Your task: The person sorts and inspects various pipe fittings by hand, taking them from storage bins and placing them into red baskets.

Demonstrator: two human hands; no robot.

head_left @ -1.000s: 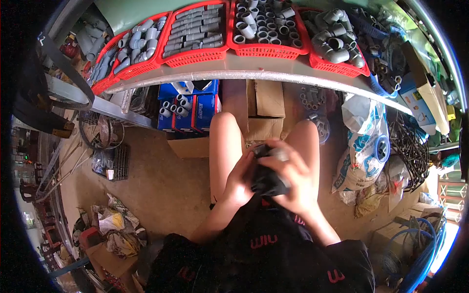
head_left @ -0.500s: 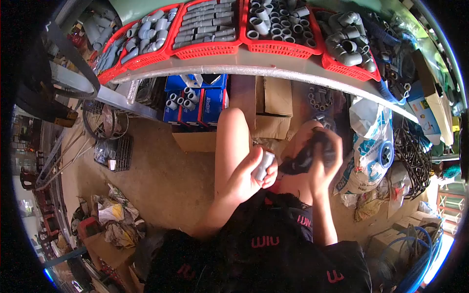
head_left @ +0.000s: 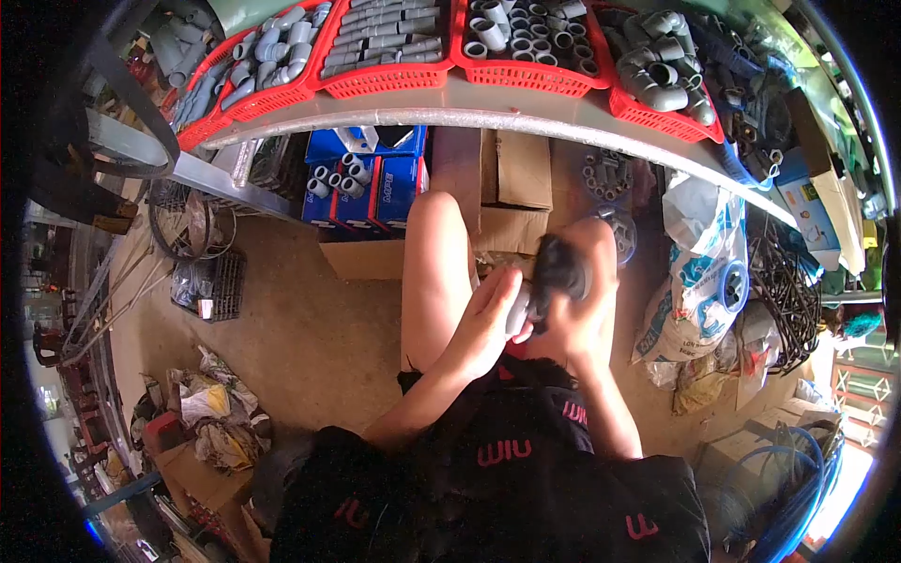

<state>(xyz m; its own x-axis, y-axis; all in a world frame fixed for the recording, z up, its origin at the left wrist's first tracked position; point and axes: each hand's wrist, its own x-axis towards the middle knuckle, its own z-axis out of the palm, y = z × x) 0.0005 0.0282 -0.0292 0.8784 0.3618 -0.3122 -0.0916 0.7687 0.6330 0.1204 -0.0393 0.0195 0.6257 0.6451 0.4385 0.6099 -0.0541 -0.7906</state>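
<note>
In front of my lap, my left hand is closed around a short grey plastic pipe fitting. A bunched dark cloth is in my right hand, blurred by motion. The cloth is right up against the fitting and hides part of it. Both hands are close together between my raised knees.
Red baskets of grey pipe fittings line the shelf ahead. Below it are blue boxes with several fittings on top and a cardboard box. A printed sack stands at the right; rags lie at the left.
My right hand has moved left with the dark cloth, from over my right knee to the fitting. My left hand still holds the fitting. The view has shifted slightly.
</note>
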